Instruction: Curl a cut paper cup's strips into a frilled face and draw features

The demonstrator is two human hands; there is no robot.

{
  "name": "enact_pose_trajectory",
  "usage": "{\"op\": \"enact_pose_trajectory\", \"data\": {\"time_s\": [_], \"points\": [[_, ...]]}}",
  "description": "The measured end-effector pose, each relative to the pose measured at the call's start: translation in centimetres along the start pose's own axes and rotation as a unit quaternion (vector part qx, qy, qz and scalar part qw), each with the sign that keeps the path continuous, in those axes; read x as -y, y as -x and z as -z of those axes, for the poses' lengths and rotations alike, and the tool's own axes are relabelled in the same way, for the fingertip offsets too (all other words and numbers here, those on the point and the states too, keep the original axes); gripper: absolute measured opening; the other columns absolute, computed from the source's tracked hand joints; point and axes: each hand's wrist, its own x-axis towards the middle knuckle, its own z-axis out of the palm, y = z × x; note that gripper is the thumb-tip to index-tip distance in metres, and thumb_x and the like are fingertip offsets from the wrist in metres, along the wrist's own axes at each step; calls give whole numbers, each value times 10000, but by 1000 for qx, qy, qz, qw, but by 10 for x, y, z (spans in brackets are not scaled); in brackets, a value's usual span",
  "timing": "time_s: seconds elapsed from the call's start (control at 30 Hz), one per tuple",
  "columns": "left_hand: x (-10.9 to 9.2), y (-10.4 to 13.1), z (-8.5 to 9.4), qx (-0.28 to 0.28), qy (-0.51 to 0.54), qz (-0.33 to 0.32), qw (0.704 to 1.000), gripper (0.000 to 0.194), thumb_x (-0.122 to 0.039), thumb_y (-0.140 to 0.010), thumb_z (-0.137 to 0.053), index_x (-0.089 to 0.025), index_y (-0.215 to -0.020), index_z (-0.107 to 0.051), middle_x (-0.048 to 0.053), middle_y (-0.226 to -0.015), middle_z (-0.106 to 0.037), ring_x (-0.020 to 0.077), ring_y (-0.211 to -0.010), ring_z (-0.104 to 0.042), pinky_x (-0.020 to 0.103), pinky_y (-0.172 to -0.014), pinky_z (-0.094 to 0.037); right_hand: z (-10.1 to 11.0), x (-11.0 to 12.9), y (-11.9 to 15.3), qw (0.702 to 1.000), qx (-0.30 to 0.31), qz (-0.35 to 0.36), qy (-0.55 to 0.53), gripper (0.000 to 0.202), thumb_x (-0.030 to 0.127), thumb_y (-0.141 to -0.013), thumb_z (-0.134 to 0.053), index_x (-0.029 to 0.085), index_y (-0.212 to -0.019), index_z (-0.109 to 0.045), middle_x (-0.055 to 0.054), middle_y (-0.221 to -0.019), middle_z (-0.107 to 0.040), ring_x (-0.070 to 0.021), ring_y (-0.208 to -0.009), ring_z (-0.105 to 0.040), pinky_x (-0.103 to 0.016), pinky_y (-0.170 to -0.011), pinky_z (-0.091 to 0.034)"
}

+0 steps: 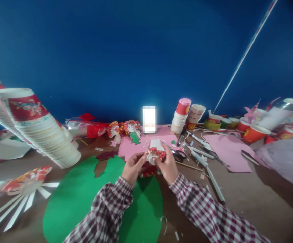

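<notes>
Between my two hands, above the far edge of a green paper sheet point(70, 202), is a small red, yellow and white paper cup craft point(152, 157) with a curled rim. My left hand point(133, 167) grips its left side, thumb and fingers closed. On the other side my right hand point(168, 165) pinches it, the thumb near its white middle. A small white paper piece point(156, 144) shows just behind it. Scissors with black handles point(179, 155) lie right of my right hand. Dark red scraps point(106, 155) rest on the green sheet's far edge.
Tall stacks of paper cups point(42, 131) lean at the left, beside a cup cut into strips point(27, 189). Finished-looking paper figures point(132, 130) and pink sheets point(126, 145) lie behind. At right are a glue gun point(207, 168), more pink paper point(230, 152) and red cups point(255, 133).
</notes>
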Motion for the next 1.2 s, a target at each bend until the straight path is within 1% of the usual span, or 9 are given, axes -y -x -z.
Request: {"op": "enact_pose_trajectory", "data": {"time_s": [0.13, 0.27, 0.4, 0.53, 0.73, 0.87, 1.0, 1.1, 1.2], "points": [[1, -1, 1, -24, -12, 20, 999, 343, -357, -573, -707, -105, -788, -615, 37, -659, -640, 132, -591, -609, 233, -522, -526, 1, 7, 1, 999, -1, 27, 27, 580, 181, -660, -604, 181, -1201, -395, -94, -1194, -463, -225, -1080, -444, -389, -940, -353], [1, 0, 2, -14, -19, 39, 999, 304, -344, -570, -708, -101, -740, -644, 65, -667, -673, 151, -587, -624, 245, -525, -529, 1, 7, 1, 999, 1, 28, 31, 568, 189, -667, -601, 181, -1197, -398, -94, -1176, -479, -222, -1058, -460, -389, -928, -361], [2, 0, 1, -17, -30, 30, 999, 283, -337, -582, -699, -112, -748, -660, 64, -698, -686, 139, -583, -623, 225, -525, -521, 2, 6, 1, 999, 5, 30, 42, 548, 188, -670, -594, 201, -1187, -412, -80, -1170, -482, -220, -1078, -438, -401, -943, -340], [4, -1, 3, -33, -58, 16, 998, 299, -354, -571, -699, -113, -742, -653, 51, -661, -673, 122, -552, -601, 194, -467, -486, 1, 7, 1, 999, 9, 32, 43, 558, 174, -668, -586, 209, -1195, -405, -76, -1155, -483, -209, -1055, -448, -391, -942, -341], [11, -6, 8, -47, -113, -5, 992, 351, -391, -543, -707, -102, -728, -634, 25, -591, -642, 87, -462, -551, 158, -389, -411, -1, 10, 4, 999, 20, 27, 42, 569, 166, -669, -572, 196, -1209, -398, -68, -1029, -539, -184, -926, -511, -354, -885, -391], [12, -8, 10, -32, -180, -40, 982, 373, -413, -567, -685, -96, -758, -633, 45, -639, -657, 108, -501, -574, 181, -431, -438, -1, 11, 5, 998, 20, 33, 49, 578, 154, -666, -568, 196, -1215, -393, -71, -1038, -537, -183, -916, -515, -346, -877, -397], [7, -5, 9, 5, -188, -90, 978, 409, -382, -623, -657, -110, -922, -596, 92, -852, -665, 164, -726, -620, 255, -627, -502, -1, 12, 6, 998, 20, 41, 48, 566, 152, -677, -562, 184, -1216, -392, -79, -1084, -523, -200, -970, -500, -354, -890, -390], [1, -1, 7, -11, -215, -133, 967, 444, -357, -634, -657, -121, -998, -560, 102, -904, -645, 176, -802, -608, 286, -691, -500, -2, 14, 7, 997, 27, 58, 53, 563, 173, -703, -558, 186, -1232, -365, -85, -1149, -490, -205, -1009, -485, -354, -894, -389], [-5, 2, 6, -41, -263, -190, 945, 481, -306, -608, -687, -146, -1039, -546, 83, -899, -627, 165, -806, -597, 278, -699, -500, -3, 16, 10, 995, 46, 72, 49, 588, 166, -713, -556, 198, -1251, -320, -77, -1109, -514, -196, -971, -509, -346, -872, -407]]}}
